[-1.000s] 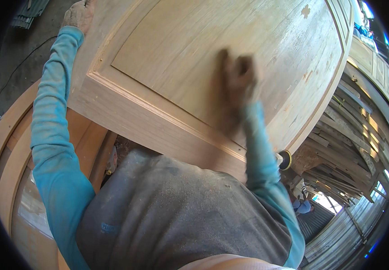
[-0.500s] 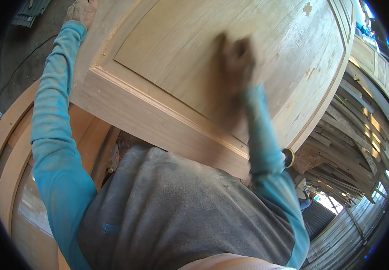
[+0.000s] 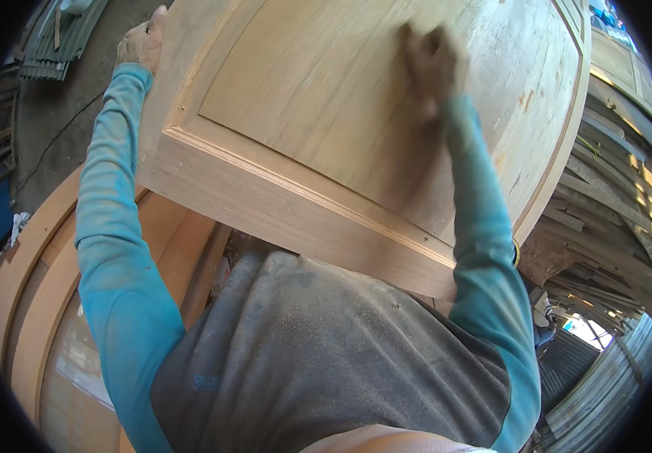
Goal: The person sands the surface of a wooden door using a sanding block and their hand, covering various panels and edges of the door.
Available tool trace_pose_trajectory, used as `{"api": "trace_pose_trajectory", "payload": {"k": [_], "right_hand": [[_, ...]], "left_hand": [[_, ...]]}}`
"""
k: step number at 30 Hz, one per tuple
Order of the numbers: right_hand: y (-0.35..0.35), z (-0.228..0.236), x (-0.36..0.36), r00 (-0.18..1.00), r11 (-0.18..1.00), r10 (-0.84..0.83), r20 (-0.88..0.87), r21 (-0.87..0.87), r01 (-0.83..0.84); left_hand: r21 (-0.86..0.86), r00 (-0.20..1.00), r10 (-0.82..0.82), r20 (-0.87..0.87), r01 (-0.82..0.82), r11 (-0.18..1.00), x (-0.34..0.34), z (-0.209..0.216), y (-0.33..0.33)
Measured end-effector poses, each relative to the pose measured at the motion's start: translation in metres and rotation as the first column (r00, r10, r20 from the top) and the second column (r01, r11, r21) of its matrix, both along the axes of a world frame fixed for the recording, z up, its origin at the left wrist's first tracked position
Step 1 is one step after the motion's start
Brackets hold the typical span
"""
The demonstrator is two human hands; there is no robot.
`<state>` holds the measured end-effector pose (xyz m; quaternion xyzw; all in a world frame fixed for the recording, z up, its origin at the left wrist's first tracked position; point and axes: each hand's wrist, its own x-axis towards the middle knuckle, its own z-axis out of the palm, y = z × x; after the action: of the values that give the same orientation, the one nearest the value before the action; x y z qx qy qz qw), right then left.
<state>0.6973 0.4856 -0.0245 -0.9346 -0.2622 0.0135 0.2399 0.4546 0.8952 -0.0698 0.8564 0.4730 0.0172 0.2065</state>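
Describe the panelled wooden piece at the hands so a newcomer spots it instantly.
Find the dusty grey shirt spanning the lower centre. Directly above it in the picture spreads the large panelled wooden piece, the left hand at its left edge and the blurred right hand over its face. Paler than the browner framed woodwork at lower left, it alone has both hands at it.

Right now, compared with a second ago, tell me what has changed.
The right hand, blurred, has moved farther from the body across the wooden door. The view has shifted, showing more corrugated sheets at upper left. The left hand stays at the door's left edge.
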Motion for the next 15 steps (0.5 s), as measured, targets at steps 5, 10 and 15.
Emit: {"api": "trace_pose_trajectory", "payload": {"k": [5,10,15], "right_hand": [[-0.121,0.042,-0.155,0.97,0.979,0.198,-0.143,0.078,-0.188],[-0.21,0.02,-0.157,0.92,0.904,-0.367,-0.139,0.179,0.388],[-0.226,0.006,-0.148,0.922,0.874,-0.349,-0.164,0.299,0.384]], "left_hand": [[0.39,0.92,-0.241,0.309,0.108,0.915,-0.001,-0.012,-0.005],[0.518,0.407,-0.855,0.321,0.681,0.518,0.061,0.05,-0.216],[0.253,0.488,-0.872,0.05,0.838,0.483,0.091,0.035,-0.344]]}}
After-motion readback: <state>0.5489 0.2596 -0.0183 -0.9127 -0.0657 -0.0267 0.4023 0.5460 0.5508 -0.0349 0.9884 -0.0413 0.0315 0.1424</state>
